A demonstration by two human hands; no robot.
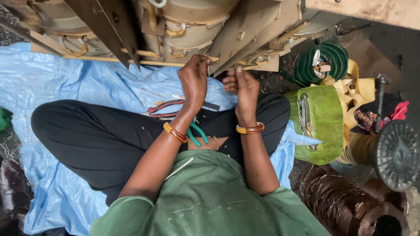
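Hands being worked at underside of wound coil assembly (192,26): left hand (194,81) pinched shut on thin wooden stick (131,61), right hand (245,85) curled closed beside it, contents hidden. Steady, even pressure being advised. Pliers (166,107) lying on lap.

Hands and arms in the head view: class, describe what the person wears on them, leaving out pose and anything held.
Both forearms are bare. The left hand has a bangle at the wrist, orange-yellow with dark red bands. The right hand has a similar yellow and dark red bangle. Short green sleeves of a T-shirt cover the upper arms. No gloves or rings show.
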